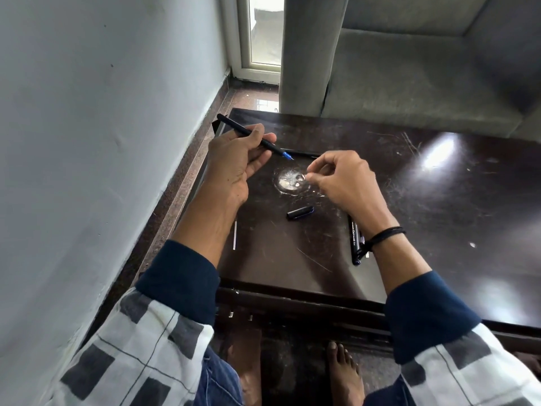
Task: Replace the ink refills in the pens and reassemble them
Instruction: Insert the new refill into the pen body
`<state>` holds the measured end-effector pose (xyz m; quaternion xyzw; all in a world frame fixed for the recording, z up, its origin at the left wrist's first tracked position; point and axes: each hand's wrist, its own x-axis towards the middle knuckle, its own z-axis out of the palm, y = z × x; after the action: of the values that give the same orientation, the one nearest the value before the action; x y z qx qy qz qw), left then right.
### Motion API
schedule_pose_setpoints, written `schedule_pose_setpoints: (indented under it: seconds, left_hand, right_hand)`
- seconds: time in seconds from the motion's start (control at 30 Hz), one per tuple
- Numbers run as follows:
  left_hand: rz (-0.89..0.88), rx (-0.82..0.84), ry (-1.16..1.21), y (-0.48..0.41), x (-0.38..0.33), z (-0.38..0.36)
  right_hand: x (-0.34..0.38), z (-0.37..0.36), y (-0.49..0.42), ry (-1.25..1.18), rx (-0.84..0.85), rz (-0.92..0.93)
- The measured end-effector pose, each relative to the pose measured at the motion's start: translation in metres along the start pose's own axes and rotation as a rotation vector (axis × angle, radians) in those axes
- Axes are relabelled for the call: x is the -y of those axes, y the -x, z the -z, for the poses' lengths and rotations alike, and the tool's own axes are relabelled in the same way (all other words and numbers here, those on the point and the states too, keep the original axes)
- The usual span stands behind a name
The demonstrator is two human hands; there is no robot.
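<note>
My left hand point(243, 159) grips a black pen barrel point(234, 128) above the table's left side, its blue tip point(287, 156) pointing right. My right hand point(342, 177) hovers to the right of that tip, thumb and fingers pinching something very small that I cannot make out. A black pen cap point(300, 213) lies on the dark table point(439, 200) below the hands. Two capped black pens point(355, 241) lie under my right wrist. A thin refill point(234, 234) lies near the left edge beside my left forearm.
Another thin dark rod point(301, 153) lies on the table behind the hands. A white scuffed patch point(289, 180) marks the tabletop. A grey sofa point(409, 68) stands beyond the table, a pale wall point(102, 112) to the left. My bare feet show below the table.
</note>
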<state>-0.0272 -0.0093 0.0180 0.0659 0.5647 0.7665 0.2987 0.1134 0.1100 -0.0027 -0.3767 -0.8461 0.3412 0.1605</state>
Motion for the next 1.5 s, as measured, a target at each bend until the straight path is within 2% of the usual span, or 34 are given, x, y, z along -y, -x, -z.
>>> schedule_pose_setpoints:
  seconds: [0.1, 0.4, 0.77, 0.97, 1.07, 1.3, 1.5]
  left_hand:
    - [0.004, 0.003, -0.004, 0.0, 0.0, 0.0]
    - [0.009, 0.016, -0.005, 0.001, -0.001, 0.0]
    - [-0.005, -0.023, -0.006, -0.004, -0.009, 0.008]
    - [0.005, -0.002, 0.022, -0.004, -0.007, 0.006]
    - [0.016, 0.024, 0.025, -0.003, -0.006, 0.005]
    - [0.031, 0.059, -0.013, -0.004, -0.001, 0.002]
    - [0.05, 0.131, -0.083, 0.002, 0.005, -0.006]
  right_hand:
    - [0.001, -0.002, 0.003, 0.158, 0.113, 0.018]
    - [0.0, -0.004, -0.001, 0.359, 0.36, 0.057]
    - [0.004, -0.012, 0.004, 0.37, 0.349, 0.149]
    - [0.001, -0.019, 0.007, 0.468, 0.342, 0.187]
    - [0.004, -0.015, 0.005, 0.372, 0.289, 0.156]
    - [0.014, -0.005, 0.005, -0.163, 0.062, 0.116]
    - [0.02, -0.01, 0.008, -0.188, -0.06, 0.16]
